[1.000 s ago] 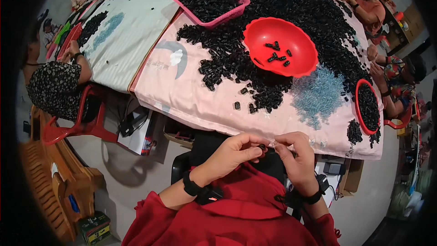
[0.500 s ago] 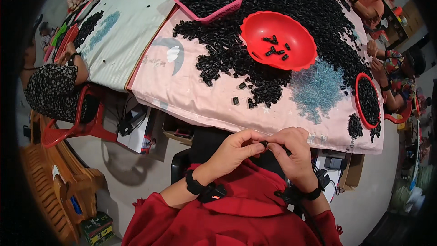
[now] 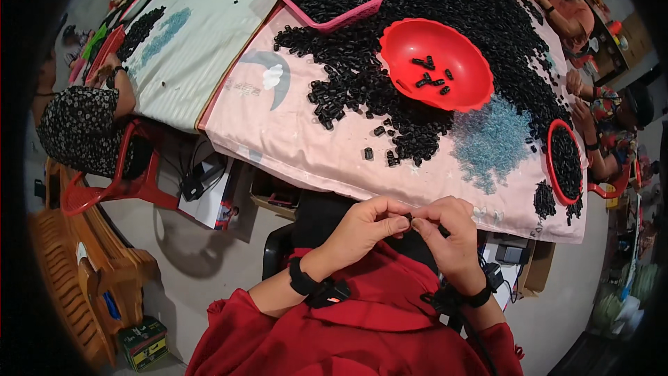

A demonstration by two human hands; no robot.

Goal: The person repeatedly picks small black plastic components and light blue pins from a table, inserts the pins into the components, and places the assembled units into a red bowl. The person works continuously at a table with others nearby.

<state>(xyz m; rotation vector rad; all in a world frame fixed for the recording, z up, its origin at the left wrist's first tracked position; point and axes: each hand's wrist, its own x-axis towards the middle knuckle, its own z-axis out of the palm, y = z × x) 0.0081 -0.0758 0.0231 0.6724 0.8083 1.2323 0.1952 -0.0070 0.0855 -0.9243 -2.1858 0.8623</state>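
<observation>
My left hand (image 3: 367,231) and my right hand (image 3: 451,237) meet at the fingertips in front of the table's near edge, over my lap. Both are closed in a pinch. Small black plastic pieces show there: one (image 3: 443,230) is tucked in my right fingers, and a dark bit shows between the two thumbs, mostly covered by the fingertips. Beyond my hands, a red scalloped bowl (image 3: 467,90) holds several short black cylindrical pieces (image 3: 427,81). It rests on a large heap of black pieces (image 3: 445,0), beside a pile of small clear-blue pieces (image 3: 490,141).
A pink basket (image 3: 379,5) full of black pieces stands at the far side. At right lies a red-rimmed tray (image 3: 552,160) of thin black pieces. The table has a pink cloth (image 3: 278,146). Other people sit left and right; a red chair (image 3: 129,191) and wooden bench (image 3: 76,271) are at left.
The view has shifted slightly, so the table things appear a little further right. My fingertips have drawn closer around the small black piece, which is now more covered.
</observation>
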